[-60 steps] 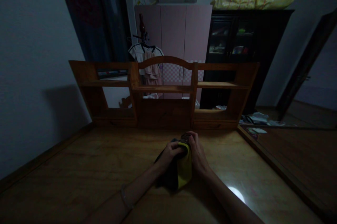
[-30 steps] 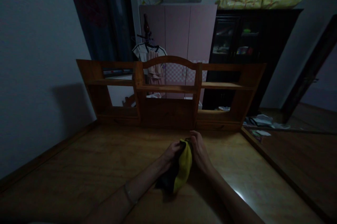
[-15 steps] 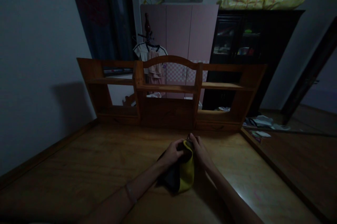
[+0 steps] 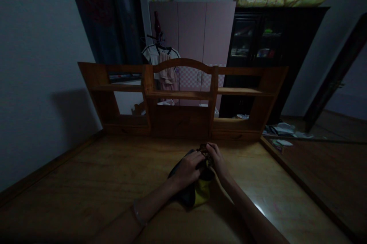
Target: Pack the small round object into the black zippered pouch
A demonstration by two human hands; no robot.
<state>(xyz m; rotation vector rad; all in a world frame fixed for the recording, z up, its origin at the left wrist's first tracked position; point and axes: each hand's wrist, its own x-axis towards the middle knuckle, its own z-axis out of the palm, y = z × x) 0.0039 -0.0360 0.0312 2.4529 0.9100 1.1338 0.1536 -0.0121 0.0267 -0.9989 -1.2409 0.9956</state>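
Observation:
A soft black-and-yellow pouch (image 4: 202, 192) stands on the wooden surface in front of me, its mouth at the top. My left hand (image 4: 187, 169) is closed over the pouch's dark side near the mouth, its fingertips partly hidden. At that mouth shows a small dark brown thing (image 4: 204, 148) with an openwork look; the dim light hides its kind. My right hand (image 4: 215, 158) pinches this brown thing from the right, thumb and fingers drawn together. The inside of the pouch is mostly dark.
A low wooden shelf unit (image 4: 180, 95) runs along the far edge of the wooden bed-like surface (image 4: 114, 171). A wall (image 4: 43, 83) stands on the left, a raised rail (image 4: 289, 167) on the right. Beyond are a pink wardrobe (image 4: 191, 30) and hanging clothes (image 4: 164, 62).
More of the dark brown thing shows at the pouch's mouth. My left hand has shifted up over the pouch, which now sags lower. The view has tilted slightly.

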